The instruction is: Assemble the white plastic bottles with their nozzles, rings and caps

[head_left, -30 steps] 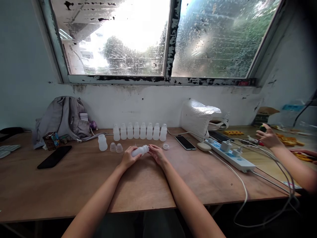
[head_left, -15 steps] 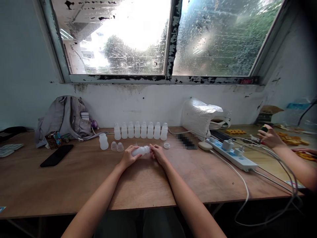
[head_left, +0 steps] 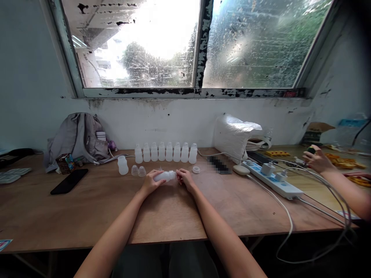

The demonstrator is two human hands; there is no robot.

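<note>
My left hand (head_left: 150, 183) is wrapped round a translucent white bottle (head_left: 164, 176), which lies tilted on its side with its neck to the right. At that neck my right hand (head_left: 184, 179) has its fingers pinched together; what they grip is too small to make out. Behind my hands stands a row of several similar bottles (head_left: 169, 152). An open bottle without a top (head_left: 123, 165) is to the left, beside two clear domed caps (head_left: 138, 170). A white ring (head_left: 196, 169) lies just right of my right hand.
On the left are a grey backpack (head_left: 78, 141), a small box (head_left: 65, 163) and a black phone (head_left: 69, 181). To the right sit a white bag (head_left: 232, 135), a round white device (head_left: 240, 170) and a power strip (head_left: 272, 180) with cables. Another person's hand (head_left: 319, 159) holds something dark.
The whole view has shifted slightly. My hands stay at the bottle, with the right fingers slightly changed at its neck.
</note>
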